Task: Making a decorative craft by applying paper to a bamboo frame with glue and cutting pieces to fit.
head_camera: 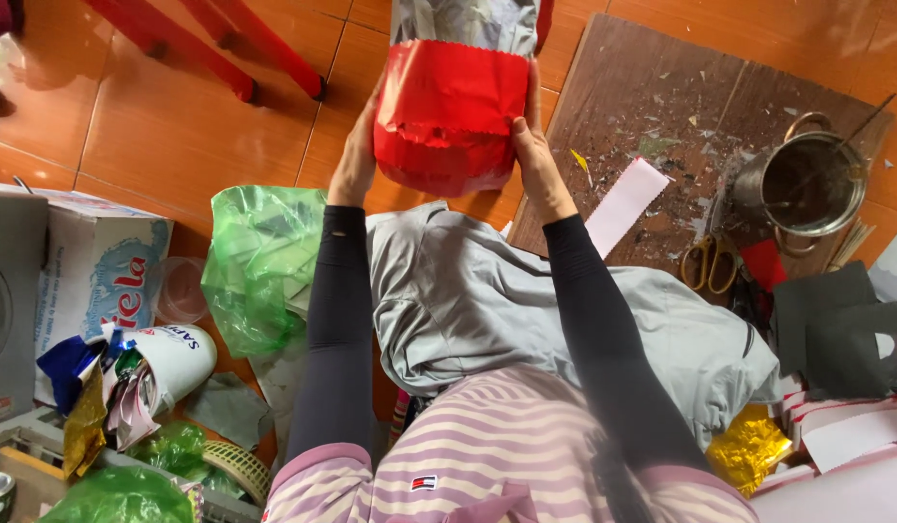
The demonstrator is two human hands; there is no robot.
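Observation:
I hold a drum-shaped paper object [451, 97] out in front of me between both hands; its lower band is red paper with a scalloped edge and its upper part is silver-grey. My left hand [357, 150] presses against its left side, and my right hand [533, 145] grips its right side with the fingers laid up along the red band. Both forearms are in black sleeves. A grey cloth [487, 291] lies across my lap below the object.
A brown board [690, 87] littered with paper scraps lies at the right, with a white strip [624, 203], gold-handled scissors [710, 263] and a steel pot [809, 184]. Black paper sheets [836, 329] are at far right. A green plastic bag [259, 261], cardboard box [100, 271] and scrap-filled white bucket [163, 368] are at left. Red stool legs [226, 48] stand on the orange tile floor.

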